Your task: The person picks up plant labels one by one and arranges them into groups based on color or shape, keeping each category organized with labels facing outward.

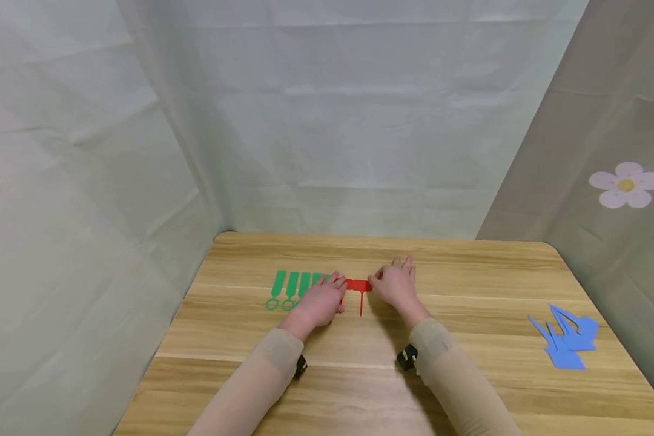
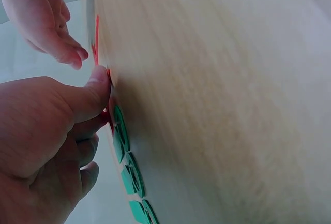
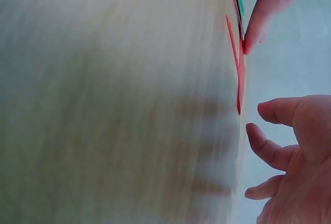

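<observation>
Two flat red tags with thin stems lie side by side on the table; the right red tag [image 1: 362, 285] has its stem pointing toward me. My left hand [image 1: 320, 301] is over the left one, and the left wrist view shows its thumb and index finger pinching that red tag [image 2: 109, 118]. In the head view my right hand [image 1: 396, 285] is beside the right tag's edge. The right wrist view has this hand [image 3: 297, 157] with spread fingers, apart from the red tag [image 3: 241, 81]. Left of the red tags is a row of several green ring-ended tags [image 1: 278, 283], partly hidden by my left hand.
Several blue tags [image 1: 568, 358] with pointed stems lie in a loose overlapping pile at the right of the wooden table [image 1: 354, 387]. Pale cloth [image 1: 338, 133] hangs behind the table and on both sides.
</observation>
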`<state>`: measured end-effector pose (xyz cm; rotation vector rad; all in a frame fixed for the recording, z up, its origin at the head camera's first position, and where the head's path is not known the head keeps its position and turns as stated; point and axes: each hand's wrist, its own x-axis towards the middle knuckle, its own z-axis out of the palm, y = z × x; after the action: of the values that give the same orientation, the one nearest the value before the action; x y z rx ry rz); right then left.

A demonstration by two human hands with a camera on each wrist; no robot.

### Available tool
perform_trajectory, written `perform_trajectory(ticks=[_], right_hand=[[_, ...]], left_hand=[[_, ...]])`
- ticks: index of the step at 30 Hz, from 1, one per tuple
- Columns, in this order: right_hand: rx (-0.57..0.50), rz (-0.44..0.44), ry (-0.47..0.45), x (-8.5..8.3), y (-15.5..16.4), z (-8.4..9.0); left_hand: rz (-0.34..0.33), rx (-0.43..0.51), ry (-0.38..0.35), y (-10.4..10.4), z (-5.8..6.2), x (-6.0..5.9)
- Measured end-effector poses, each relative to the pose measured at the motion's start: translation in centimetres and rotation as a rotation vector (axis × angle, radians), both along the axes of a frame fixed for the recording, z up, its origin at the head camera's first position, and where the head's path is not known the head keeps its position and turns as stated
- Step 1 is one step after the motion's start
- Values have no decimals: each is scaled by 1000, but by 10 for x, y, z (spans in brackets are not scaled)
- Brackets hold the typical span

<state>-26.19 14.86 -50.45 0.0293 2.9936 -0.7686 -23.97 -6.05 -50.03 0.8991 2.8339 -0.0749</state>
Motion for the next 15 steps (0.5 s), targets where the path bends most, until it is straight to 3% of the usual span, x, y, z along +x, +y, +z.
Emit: perform_trajectory(ticks=[15], right_hand=[[10, 3, 13, -1, 1, 3]], left_hand=[[2, 20, 2, 1, -3, -3]])
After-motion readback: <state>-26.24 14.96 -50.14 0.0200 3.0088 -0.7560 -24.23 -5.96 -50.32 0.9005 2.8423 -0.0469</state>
